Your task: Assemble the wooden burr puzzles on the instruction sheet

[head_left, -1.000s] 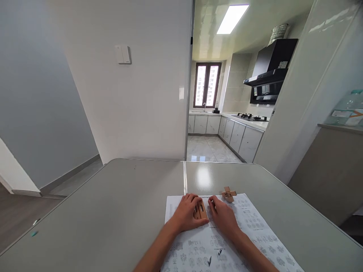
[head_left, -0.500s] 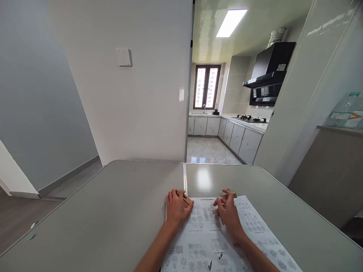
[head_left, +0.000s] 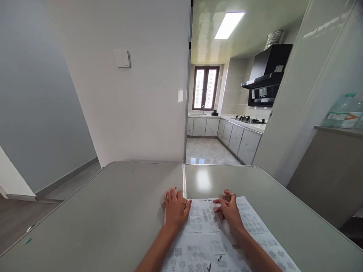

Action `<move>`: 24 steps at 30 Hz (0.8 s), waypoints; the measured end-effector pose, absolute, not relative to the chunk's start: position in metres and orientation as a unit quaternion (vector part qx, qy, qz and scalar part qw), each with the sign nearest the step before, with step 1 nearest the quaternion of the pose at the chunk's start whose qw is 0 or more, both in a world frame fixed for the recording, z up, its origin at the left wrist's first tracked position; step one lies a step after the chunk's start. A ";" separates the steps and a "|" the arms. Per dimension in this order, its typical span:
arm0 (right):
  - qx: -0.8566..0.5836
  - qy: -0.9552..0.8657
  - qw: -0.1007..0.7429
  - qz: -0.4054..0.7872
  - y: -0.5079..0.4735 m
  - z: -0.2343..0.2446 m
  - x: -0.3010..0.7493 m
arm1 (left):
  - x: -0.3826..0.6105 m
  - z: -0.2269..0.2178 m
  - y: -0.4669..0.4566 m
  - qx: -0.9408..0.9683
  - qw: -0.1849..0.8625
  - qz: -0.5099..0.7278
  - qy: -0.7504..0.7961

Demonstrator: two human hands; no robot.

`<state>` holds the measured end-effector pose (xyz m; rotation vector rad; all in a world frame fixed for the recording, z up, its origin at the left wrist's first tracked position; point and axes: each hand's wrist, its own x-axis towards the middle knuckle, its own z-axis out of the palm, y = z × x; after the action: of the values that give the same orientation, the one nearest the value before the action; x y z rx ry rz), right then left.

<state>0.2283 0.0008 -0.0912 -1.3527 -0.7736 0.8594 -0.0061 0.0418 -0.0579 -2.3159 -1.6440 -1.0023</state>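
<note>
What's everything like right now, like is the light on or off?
Left hand: palm down, fingers apart
Right hand: fingers loosely bent
Left brown piece: mostly covered by left hand
Right brown piece: partly hidden by right hand
Paper: spread out
Ceiling light: on
Window: looks shut
Cupboards: look shut
Bottle: capped

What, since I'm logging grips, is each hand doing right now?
Left hand: open, over a brown piece.
Right hand: at another brown piece, grip unclear.

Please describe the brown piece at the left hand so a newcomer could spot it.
On the grey table lies a printed paper. At its far-left corner, the left hand partly covers the brown piece. The other brown piece is by the right hand instead.
</note>
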 end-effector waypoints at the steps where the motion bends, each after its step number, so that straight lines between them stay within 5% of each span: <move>1: -0.589 -0.333 0.632 0.377 0.001 -0.091 0.229 | -0.006 -0.058 0.042 -0.770 0.060 -0.337 -0.538; 17: -0.589 -0.398 0.612 0.347 -0.009 -0.079 0.218 | -0.001 -0.046 0.033 -0.800 -0.005 -0.341 -0.493; 24: -0.478 -0.428 0.626 0.443 -0.023 -0.051 0.201 | -0.001 -0.037 0.026 -0.827 -0.117 -0.377 -0.400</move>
<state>0.2012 -0.0233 -0.0509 -1.0976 -0.9825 1.0167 -0.0007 0.0263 -0.0366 -2.8124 -1.3589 -1.2803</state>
